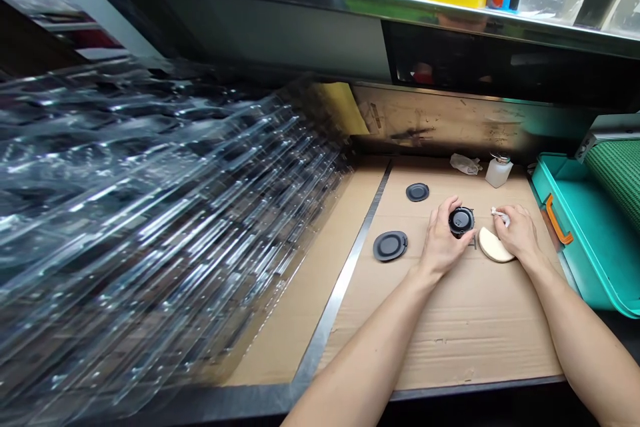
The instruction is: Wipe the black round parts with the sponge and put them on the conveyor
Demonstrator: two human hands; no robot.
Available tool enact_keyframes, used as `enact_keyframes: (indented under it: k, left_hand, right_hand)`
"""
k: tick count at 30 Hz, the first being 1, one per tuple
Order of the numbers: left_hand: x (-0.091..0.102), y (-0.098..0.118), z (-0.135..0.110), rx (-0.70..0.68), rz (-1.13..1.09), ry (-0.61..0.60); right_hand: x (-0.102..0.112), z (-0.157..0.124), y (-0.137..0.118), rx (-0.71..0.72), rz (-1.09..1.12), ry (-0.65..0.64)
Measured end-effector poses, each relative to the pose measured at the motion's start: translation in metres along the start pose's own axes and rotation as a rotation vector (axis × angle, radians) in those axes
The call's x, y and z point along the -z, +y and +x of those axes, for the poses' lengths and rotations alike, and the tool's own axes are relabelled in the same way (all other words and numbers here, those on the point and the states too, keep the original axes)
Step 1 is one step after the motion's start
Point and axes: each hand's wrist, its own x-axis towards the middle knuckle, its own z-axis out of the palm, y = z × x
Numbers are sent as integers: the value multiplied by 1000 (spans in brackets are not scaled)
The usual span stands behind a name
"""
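My left hand [443, 237] grips a round black cylindrical part [461, 221] with its dark open face turned upward. My right hand [520, 233] pinches a small white wad or swab [500, 216] close to that part, and I cannot tell if they touch. Beneath my right hand lies a cream half-round pad [493, 247]. Two flat black round discs rest on the cardboard sheet [450, 327], the larger [390, 246] left of my left hand and the smaller [417, 192] beyond it. A translucent plastic bottle [499, 172] stands at the back.
Tall stacks of clear plastic trays [150, 213] fill the left side, against a metal strip [340, 293] on the bench. A teal case [565, 227] with an orange handle sits right. A crumpled plastic bag [465, 163] lies at the back. A shelf [350, 3] holding a yellow container runs overhead.
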Motion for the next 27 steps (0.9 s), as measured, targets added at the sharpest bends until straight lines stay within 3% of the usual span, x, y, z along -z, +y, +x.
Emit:
enact_keyframes:
  k: [27]
  left_hand:
    - [-1,-1,0,-13,30,11]
  right_hand:
    - [0,0,-1,0,-11,-12]
